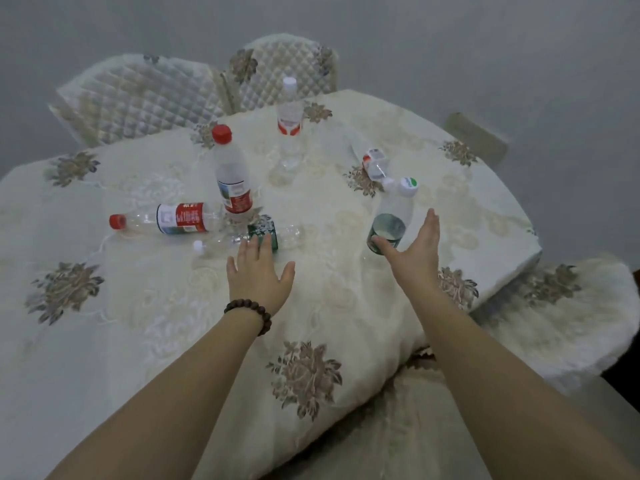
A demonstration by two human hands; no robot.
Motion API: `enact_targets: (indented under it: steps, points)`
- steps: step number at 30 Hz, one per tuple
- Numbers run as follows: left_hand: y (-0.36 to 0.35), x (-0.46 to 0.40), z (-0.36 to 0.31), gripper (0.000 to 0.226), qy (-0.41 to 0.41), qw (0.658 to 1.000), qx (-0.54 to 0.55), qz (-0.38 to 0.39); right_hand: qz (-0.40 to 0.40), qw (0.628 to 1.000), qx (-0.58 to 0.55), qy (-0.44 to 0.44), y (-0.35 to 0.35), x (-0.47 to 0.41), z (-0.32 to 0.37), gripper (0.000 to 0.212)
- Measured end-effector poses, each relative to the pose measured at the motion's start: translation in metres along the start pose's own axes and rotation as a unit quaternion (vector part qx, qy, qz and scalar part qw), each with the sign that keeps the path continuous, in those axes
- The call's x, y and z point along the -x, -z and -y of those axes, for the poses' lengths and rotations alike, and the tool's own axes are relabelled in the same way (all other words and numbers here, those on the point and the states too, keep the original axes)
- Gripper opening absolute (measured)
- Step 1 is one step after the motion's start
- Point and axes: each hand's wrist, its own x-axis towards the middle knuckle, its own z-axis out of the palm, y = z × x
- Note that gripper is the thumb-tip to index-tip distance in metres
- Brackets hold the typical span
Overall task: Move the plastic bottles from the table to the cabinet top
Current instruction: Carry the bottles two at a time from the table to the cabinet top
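A home dining room, seen from above the table.

The round table point(104, 341) wore a cream embroidered tablecloth point(346, 306) scattered with brown floral motifs, the kind of cover kept on a family dining table. Chairs ringed it: two with quilted, diamond-stitched slipcovers at eleven o'clock point(138, 95) and twelve o'clock point(287, 60), a bare chair back point(476, 136) at two o'clock, and a fluffy seat cover point(561, 306) at four o'clock. A plain grey floor point(519, 46) lay beyond.

Grey wall point(485, 36), quilted chairs point(145, 91) (dim light)
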Motion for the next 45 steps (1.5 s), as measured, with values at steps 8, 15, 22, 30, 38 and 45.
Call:
enact_targets:
  steps: [8,15,22,30,38,45]
  points:
    - [-0.031,-0.064,-0.014,0.076,-0.021,0.998,-0.054,-0.007,-0.021,0.997,-0.067,0.012,-0.029,-0.036,-0.013,0.095]
    - [-0.047,-0.086,-0.011,0.083,-0.025,0.993,-0.11,0.019,-0.01,0.996,-0.087,0.021,-0.034,-0.041,-0.017,0.073]
    - [-0.05,-0.055,-0.004,0.075,-0.099,0.99,-0.099,0.0,0.003,0.996,-0.083,0.028,-0.036,-0.024,-0.011,0.071]
    - [-0.041,0.017,0.029,0.05,-0.143,0.989,-0.034,0.023,0.066,0.993,-0.078,0.052,-0.054,0.03,0.003,0.074]
    - [-0.026,0.065,0.081,0.059,-0.104,0.994,0.047,0.001,0.118,0.987,-0.08,0.074,-0.073,0.07,0.021,0.076]
    - [-0.011,0.058,0.081,0.108,0.222,0.958,0.183,-0.007,0.131,0.985,-0.078,0.086,-0.083,0.083,0.034,0.08]
